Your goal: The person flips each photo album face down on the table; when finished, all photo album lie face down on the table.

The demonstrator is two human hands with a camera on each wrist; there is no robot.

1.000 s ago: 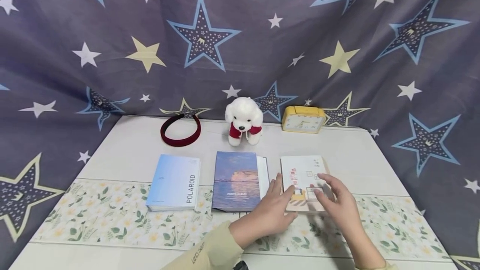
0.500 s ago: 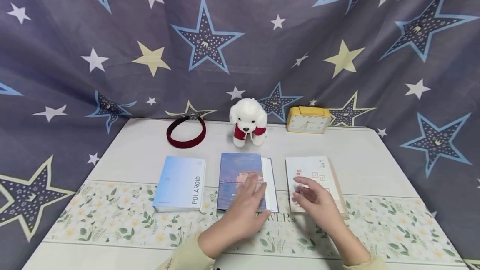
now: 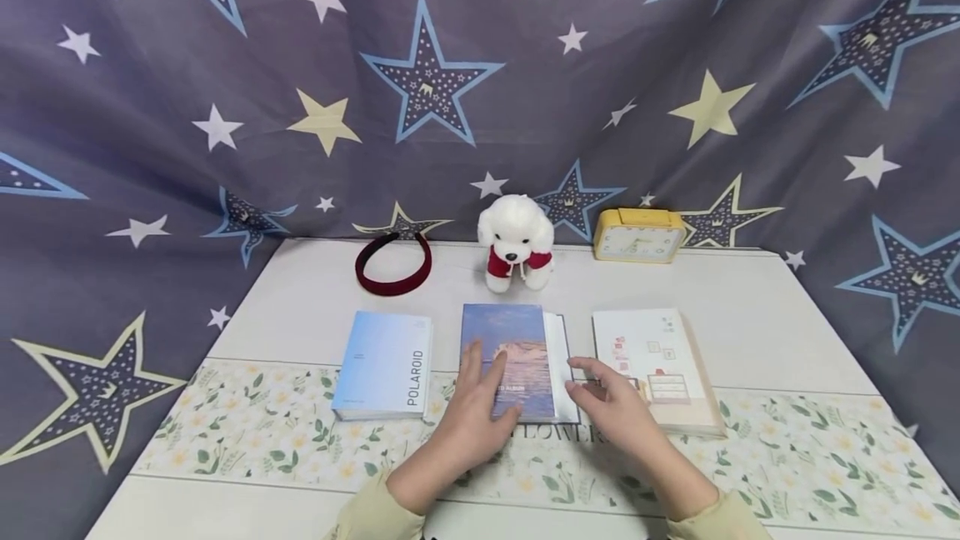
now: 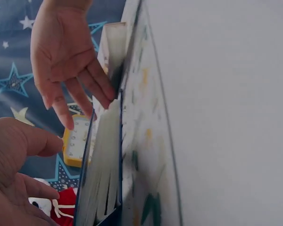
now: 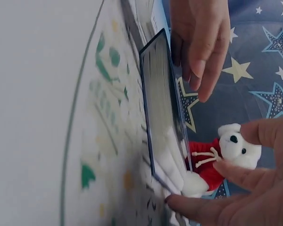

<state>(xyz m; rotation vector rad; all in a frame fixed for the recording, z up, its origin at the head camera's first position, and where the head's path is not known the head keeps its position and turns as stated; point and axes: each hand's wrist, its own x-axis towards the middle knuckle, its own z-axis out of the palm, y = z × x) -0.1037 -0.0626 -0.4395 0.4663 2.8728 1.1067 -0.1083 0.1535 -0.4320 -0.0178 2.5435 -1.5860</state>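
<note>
A photo album (image 3: 528, 365) with a blue-purple cover showing a pink cliff over water lies in the middle of the table, its pages (image 4: 104, 160) jutting past the cover on the right. My left hand (image 3: 471, 413) is over its lower left part, fingers extended and spread; the left wrist view has the fingers just above the cover. At the album's right side is my right hand (image 3: 618, 408), loosely bent, fingertips close to the page edges. In the right wrist view one fingertip (image 5: 174, 200) reaches the album's near corner. Neither hand grips anything.
A light blue Polaroid album (image 3: 382, 365) lies to the left, and a white illustrated album (image 3: 663, 357) to the right. Behind stand a dark red headband (image 3: 393, 283), a white plush dog (image 3: 517, 227) in red and a yellow clock (image 3: 640, 242). A starry curtain (image 3: 300, 182) hangs behind the table.
Both hands have moved left from the white illustrated album to the middle photo album: the left hand first, then the right. The view has shifted slightly; the albums remain in their row.
</note>
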